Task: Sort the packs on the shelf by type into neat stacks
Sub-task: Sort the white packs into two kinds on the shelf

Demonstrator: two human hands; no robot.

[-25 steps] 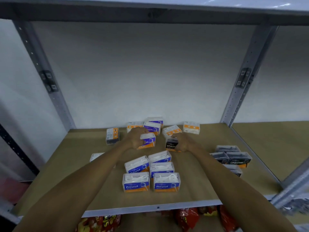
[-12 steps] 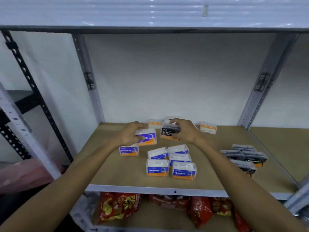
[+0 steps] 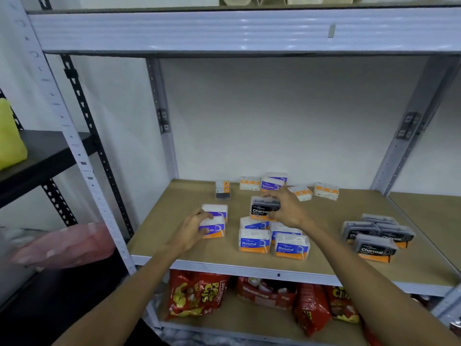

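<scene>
My left hand (image 3: 195, 227) grips a blue-and-orange Smooth pack (image 3: 215, 229) that sits on the wooden shelf (image 3: 174, 208), right in front of a second Smooth pack (image 3: 215, 210). Held just above the Round packs (image 3: 254, 242) in the shelf's middle is a black Charcoal pack (image 3: 260, 208), gripped by my right hand (image 3: 285, 209). Several Charcoal packs (image 3: 375, 236) are grouped at the right. Along the back lie another Smooth pack (image 3: 272, 184), orange-topped packs (image 3: 325, 191) and a dark pack (image 3: 222, 189) turned on its side.
A grey metal upright (image 3: 164, 121) stands at the shelf's back left and another (image 3: 409, 126) at the back right. Red snack bags (image 3: 197, 295) fill the shelf below. A black side shelf (image 3: 45, 156) with a yellow object (image 3: 10, 138) is at the far left.
My left hand brought its Smooth pack left and down onto the shelf in front of the other Smooth pack. My right hand still holds the Charcoal pack, now nearer. The view pulled back.
</scene>
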